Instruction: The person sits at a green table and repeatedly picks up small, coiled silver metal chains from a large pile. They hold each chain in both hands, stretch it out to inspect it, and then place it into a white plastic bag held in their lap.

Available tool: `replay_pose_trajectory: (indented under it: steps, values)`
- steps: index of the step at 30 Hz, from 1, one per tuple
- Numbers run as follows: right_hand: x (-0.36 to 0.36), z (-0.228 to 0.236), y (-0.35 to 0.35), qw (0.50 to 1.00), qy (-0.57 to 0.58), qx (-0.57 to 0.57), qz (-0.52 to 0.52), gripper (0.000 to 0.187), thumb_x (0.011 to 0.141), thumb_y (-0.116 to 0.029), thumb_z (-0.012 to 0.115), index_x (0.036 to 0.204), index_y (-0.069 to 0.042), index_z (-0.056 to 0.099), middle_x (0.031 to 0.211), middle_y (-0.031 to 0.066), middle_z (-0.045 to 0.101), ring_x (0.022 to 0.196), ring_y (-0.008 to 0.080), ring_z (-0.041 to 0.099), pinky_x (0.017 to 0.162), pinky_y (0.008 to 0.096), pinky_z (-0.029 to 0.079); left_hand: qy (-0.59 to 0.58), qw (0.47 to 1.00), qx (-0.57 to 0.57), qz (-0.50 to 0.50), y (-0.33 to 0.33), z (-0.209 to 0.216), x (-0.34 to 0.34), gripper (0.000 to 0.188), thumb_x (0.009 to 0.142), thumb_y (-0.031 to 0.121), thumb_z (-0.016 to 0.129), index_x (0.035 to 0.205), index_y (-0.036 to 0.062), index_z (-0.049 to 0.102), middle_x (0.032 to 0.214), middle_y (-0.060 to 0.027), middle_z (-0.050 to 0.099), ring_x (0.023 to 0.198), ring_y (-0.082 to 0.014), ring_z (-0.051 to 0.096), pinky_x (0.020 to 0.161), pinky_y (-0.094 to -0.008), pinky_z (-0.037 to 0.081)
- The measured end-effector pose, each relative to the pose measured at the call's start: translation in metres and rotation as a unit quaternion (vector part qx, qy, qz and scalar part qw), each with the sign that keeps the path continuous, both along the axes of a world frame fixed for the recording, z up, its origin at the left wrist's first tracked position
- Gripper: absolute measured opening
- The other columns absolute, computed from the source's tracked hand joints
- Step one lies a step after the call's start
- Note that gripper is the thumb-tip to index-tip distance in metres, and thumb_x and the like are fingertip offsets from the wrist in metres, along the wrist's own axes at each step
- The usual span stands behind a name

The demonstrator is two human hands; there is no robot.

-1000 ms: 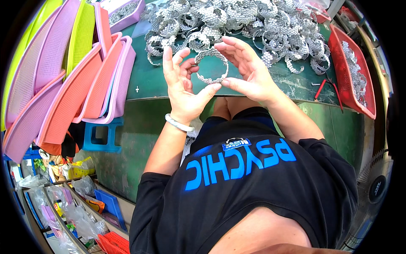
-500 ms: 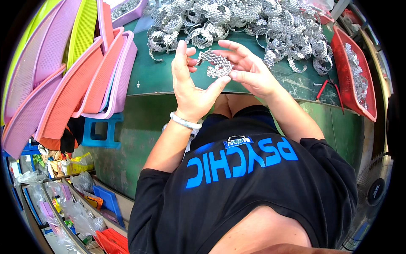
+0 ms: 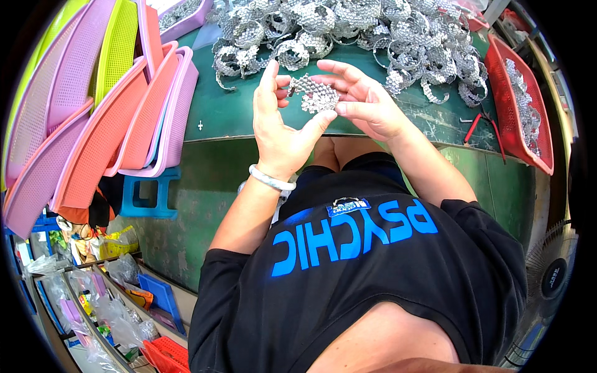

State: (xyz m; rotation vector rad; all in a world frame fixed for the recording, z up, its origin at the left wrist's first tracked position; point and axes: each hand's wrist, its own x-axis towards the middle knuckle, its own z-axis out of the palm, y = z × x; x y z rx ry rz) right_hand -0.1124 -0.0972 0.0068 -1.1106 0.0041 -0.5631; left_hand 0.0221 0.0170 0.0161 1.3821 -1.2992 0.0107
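Large upside-down blue lettering (image 3: 356, 239) across the black T-shirt (image 3: 379, 276)

The band (image 3: 320, 99) looked like metal, kinda shiny and knobbly all over, and the pile (image 3: 373, 31) behind had that same rough metallic glint. The worktop (image 3: 230, 117) was smooth with a slight sheen. Baskets (image 3: 102, 143) were plastic, full of tiny holes; the stool (image 3: 165, 194) was smooth plastic too. Bangle (image 3: 272, 179) was smooth and glossy, shirt (image 3: 398, 273) matt cloth, bags (image 3: 115, 316) crinkly clear plastic.
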Motion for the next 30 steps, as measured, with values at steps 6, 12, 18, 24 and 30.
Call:
replay_pose_trajectory:
  steps: [6, 12, 18, 24, 30]
  values:
    - [-0.001, 0.005, 0.001, 0.999, 0.014, -0.026, -0.036, 0.069, 0.074, -0.003, 0.065, 0.134, -0.003, 0.032, 0.124, 0.0134, 0.046, 0.114, 0.0201, 0.045, 0.098, 0.0323, 0.036, 0.101, 0.993, -0.016, -0.055, -0.003, -0.005, 0.003, 0.088, 0.060, 0.015, 0.082, 0.131, 0.0017, 0.033, 0.112, -0.0103, 0.046, 0.094, -0.0174, 0.049, 0.080, -0.0290, 0.042]
    - [-0.002, 0.006, 0.000, 0.998, 0.017, -0.023, -0.059, 0.066, 0.074, -0.002, 0.066, 0.132, -0.003, 0.036, 0.118, 0.0109, 0.048, 0.110, 0.0187, 0.047, 0.096, 0.0311, 0.038, 0.278, 0.950, -0.041, -0.136, -0.004, -0.006, 0.005, 0.070, 0.065, 0.004, 0.078, 0.119, 0.0028, 0.035, 0.114, -0.0111, 0.043, 0.097, -0.0171, 0.049, 0.082, -0.0301, 0.043]
    - [-0.002, 0.006, 0.000, 0.996, 0.018, -0.035, -0.080, 0.062, 0.074, -0.003, 0.067, 0.130, -0.002, 0.039, 0.115, 0.0088, 0.049, 0.105, 0.0172, 0.048, 0.091, 0.0290, 0.041, 0.347, 0.920, -0.042, -0.179, -0.001, 0.001, 0.003, 0.050, 0.073, -0.004, 0.068, 0.112, 0.0023, 0.037, 0.114, -0.0118, 0.043, 0.097, -0.0178, 0.053, 0.081, -0.0276, 0.047]
    - [-0.003, 0.010, 0.002, 0.993, 0.025, -0.054, -0.097, 0.060, 0.075, -0.004, 0.067, 0.129, -0.003, 0.040, 0.114, 0.0077, 0.049, 0.104, 0.0167, 0.048, 0.087, 0.0263, 0.042, 0.379, 0.907, -0.039, -0.178, -0.002, -0.006, 0.008, 0.034, 0.080, -0.001, 0.062, 0.107, 0.0009, 0.042, 0.117, -0.0139, 0.044, 0.095, -0.0170, 0.055, 0.080, -0.0273, 0.047]
    - [-0.004, 0.011, 0.006, 0.985, 0.027, -0.114, -0.127, 0.060, 0.075, -0.005, 0.067, 0.129, -0.003, 0.041, 0.117, 0.0079, 0.049, 0.109, 0.0171, 0.046, 0.090, 0.0284, 0.039, 0.380, 0.910, -0.032, -0.165, -0.003, -0.009, 0.010, 0.022, 0.088, 0.006, 0.052, 0.108, 0.0003, 0.046, 0.114, -0.0124, 0.050, 0.096, -0.0184, 0.055, 0.083, -0.0329, 0.047]
